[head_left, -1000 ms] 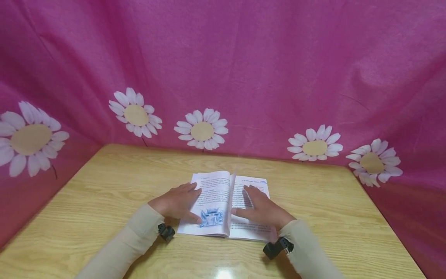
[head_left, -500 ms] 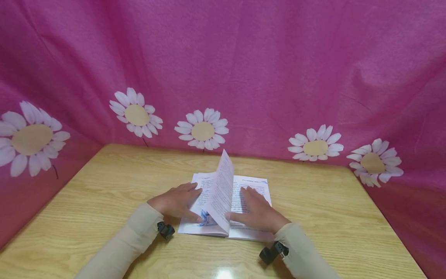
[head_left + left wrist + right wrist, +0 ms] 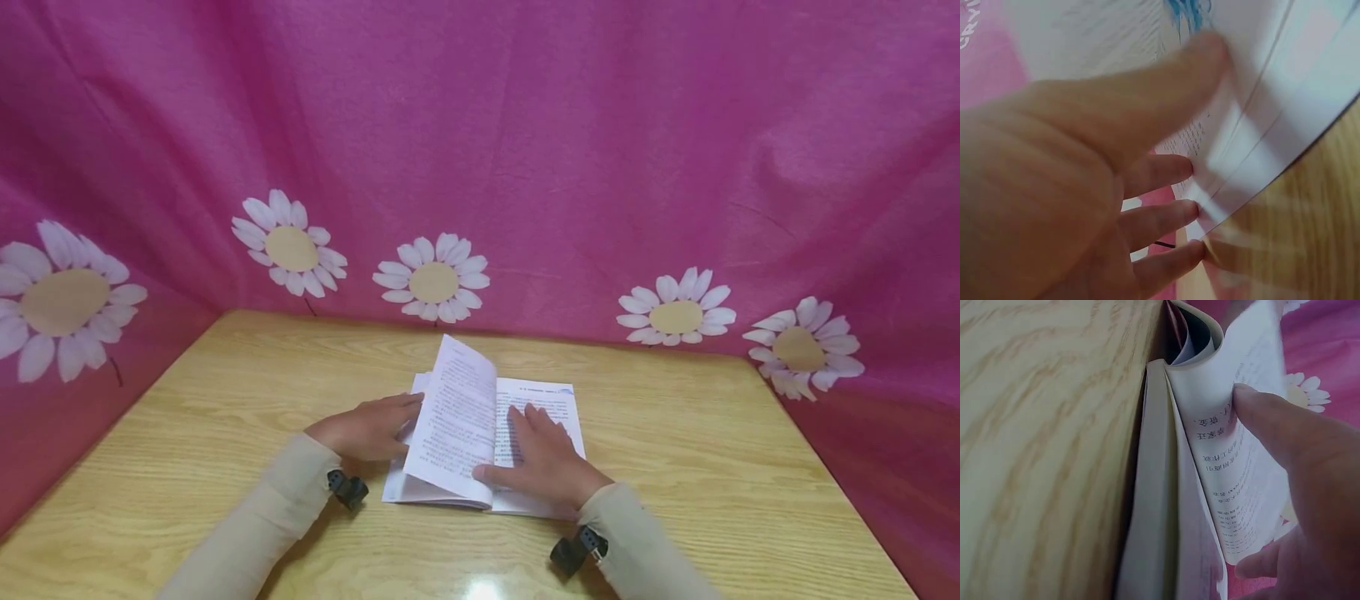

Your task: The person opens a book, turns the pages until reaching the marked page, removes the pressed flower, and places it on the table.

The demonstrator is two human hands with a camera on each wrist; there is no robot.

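Observation:
An open book (image 3: 547, 393) with printed pages lies in the middle of the table. One leaf (image 3: 453, 421) stands tilted over the left page, its free edge raised. My right hand (image 3: 543, 458) rests flat on the right page, and its thumb (image 3: 1266, 412) touches the turning leaf near the spine. At the book's left side is my left hand (image 3: 363, 429), fingers extended and partly hidden behind the leaf. In the left wrist view its straight thumb (image 3: 1147, 94) lies over the page beside a blue picture (image 3: 1188, 12), with the other fingertips at the page edge.
The wooden table (image 3: 675, 433) spreads around the book. A pink cloth (image 3: 555, 167) with large white flowers hangs behind it and along both sides. Each wrist carries a small black camera (image 3: 347, 489).
The leaf has risen from near the spine and swung over to the left, covering the blue picture. My right hand has slid left, its thumb following the leaf; my left hand has drawn slightly left.

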